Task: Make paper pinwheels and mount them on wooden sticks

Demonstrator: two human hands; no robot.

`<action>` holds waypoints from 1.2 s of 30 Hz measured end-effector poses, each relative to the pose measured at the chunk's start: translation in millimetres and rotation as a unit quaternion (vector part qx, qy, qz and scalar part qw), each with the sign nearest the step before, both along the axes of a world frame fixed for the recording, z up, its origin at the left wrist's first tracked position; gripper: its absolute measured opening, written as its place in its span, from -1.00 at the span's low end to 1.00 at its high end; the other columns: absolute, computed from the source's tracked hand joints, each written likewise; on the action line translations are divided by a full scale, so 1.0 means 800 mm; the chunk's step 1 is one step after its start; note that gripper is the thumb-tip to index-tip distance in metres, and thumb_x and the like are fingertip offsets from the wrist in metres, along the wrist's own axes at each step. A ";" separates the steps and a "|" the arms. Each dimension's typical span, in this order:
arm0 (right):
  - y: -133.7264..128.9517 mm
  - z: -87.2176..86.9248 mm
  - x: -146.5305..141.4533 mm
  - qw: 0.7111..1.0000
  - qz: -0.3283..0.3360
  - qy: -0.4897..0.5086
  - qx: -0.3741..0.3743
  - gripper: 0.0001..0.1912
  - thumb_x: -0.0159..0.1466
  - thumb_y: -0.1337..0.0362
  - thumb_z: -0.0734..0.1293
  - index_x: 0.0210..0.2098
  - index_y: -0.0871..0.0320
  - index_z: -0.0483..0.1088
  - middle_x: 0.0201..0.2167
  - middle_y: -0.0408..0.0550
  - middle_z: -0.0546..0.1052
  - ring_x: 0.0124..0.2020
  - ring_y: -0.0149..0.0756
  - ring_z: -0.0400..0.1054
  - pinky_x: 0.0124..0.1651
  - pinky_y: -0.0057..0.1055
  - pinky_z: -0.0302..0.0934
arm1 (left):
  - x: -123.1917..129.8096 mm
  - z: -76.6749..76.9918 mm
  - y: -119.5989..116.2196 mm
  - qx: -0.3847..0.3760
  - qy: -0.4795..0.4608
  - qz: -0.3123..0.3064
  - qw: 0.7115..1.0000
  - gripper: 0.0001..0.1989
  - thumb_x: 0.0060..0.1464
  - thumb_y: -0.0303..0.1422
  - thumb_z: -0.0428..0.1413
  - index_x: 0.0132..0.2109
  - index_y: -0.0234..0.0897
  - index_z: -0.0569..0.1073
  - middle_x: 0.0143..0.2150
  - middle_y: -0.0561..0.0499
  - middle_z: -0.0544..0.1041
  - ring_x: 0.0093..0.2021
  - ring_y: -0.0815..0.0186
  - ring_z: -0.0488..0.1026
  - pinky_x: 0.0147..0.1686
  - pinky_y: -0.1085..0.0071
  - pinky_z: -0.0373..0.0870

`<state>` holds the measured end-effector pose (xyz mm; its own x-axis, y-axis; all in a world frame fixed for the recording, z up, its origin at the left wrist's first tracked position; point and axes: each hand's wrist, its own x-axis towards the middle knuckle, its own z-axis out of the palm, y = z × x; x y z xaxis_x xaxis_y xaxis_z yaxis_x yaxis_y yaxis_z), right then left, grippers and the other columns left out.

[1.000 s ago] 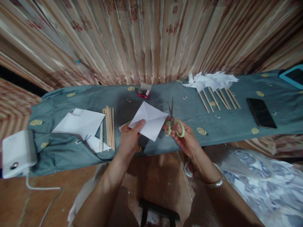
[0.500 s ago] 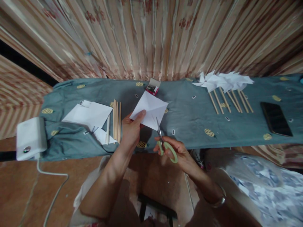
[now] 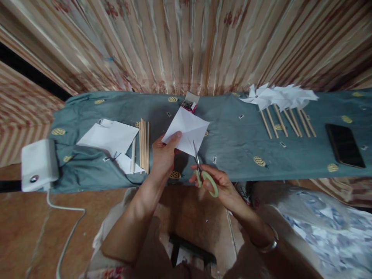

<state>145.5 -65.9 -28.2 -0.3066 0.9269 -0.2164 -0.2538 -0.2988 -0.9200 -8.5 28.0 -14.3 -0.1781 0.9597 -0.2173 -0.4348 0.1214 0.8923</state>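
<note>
My left hand (image 3: 165,155) pinches the left corner of a square white sheet of paper (image 3: 186,128), thumb on top. Faint crease lines cross the sheet. In my right hand (image 3: 215,180) is a pair of scissors (image 3: 209,183) with pale green handles, fingers through the loops. The scissor blades lie at the sheet's near corner, slightly apart, pointing towards its middle. Just beyond the sheet stands a small open box (image 3: 188,105) of dark metal bits, partly covered by the paper's far corner.
Left of my hands lie several wooden sticks (image 3: 144,145), a white stick (image 3: 133,155) and more paper sheets (image 3: 109,135). Paper pinwheels (image 3: 281,97) on sticks lie at the right, near a black phone (image 3: 345,145). A white corded device (image 3: 39,164) sits at the left end.
The whole view has shifted slightly. Both hands keep their hold on the paper and scissors, and the blades stay at the paper's near corner.
</note>
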 end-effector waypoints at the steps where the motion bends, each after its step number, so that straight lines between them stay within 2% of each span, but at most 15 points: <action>1: 0.000 0.000 0.000 1.000 0.002 0.000 0.001 -0.48 0.11 -0.08 0.47 -0.02 0.04 0.49 -0.33 -0.08 0.59 -0.37 -0.39 0.40 -0.33 -0.47 0.27 | 0.000 0.000 0.000 0.001 0.000 0.000 1.000 -0.68 -0.20 -0.24 0.37 -0.28 -0.29 0.55 -0.34 -0.02 0.61 -0.33 0.25 0.55 -0.36 0.37 0.49; 17: 0.001 -0.002 -0.004 1.000 -0.021 0.005 0.004 -0.56 0.10 0.02 0.50 -0.07 0.04 0.53 -0.42 -0.14 0.54 -0.44 -0.44 0.35 -0.37 -0.48 0.27 | -0.001 0.004 0.000 0.001 -0.006 0.015 1.000 -0.65 -0.26 -0.23 0.40 -0.31 -0.30 0.55 -0.34 -0.01 0.60 -0.33 0.23 0.56 -0.32 0.32 0.51; 24: -0.001 -0.005 -0.005 1.000 -0.027 0.009 0.008 -0.58 0.13 0.04 0.49 -0.06 0.05 0.52 -0.45 -0.14 0.54 -0.45 -0.42 0.36 -0.36 -0.44 0.29 | -0.001 0.005 0.000 -0.007 -0.002 0.015 1.000 -0.67 -0.27 -0.23 0.39 -0.32 -0.28 0.55 -0.37 -0.01 0.60 -0.41 0.28 0.52 -0.44 0.40 0.47; 31: -0.003 -0.003 -0.012 0.998 -0.060 0.021 -0.014 -0.62 0.08 0.06 0.52 -0.14 0.03 0.55 -0.51 -0.18 0.54 -0.49 -0.44 0.38 -0.39 -0.45 0.31 | -0.001 0.006 0.001 -0.002 -0.002 0.017 1.000 -0.65 -0.27 -0.23 0.39 -0.30 -0.29 0.55 -0.35 -0.02 0.61 -0.36 0.24 0.54 -0.36 0.34 0.49; 36: -0.003 -0.004 -0.010 0.998 -0.058 0.008 -0.007 -0.61 0.09 0.04 0.51 -0.12 0.04 0.53 -0.50 -0.17 0.53 -0.48 -0.43 0.37 -0.40 -0.45 0.28 | 0.002 0.005 -0.002 0.001 0.009 0.007 1.000 -0.68 -0.26 -0.24 0.39 -0.33 -0.30 0.56 -0.35 -0.03 0.61 -0.34 0.23 0.55 -0.34 0.34 0.48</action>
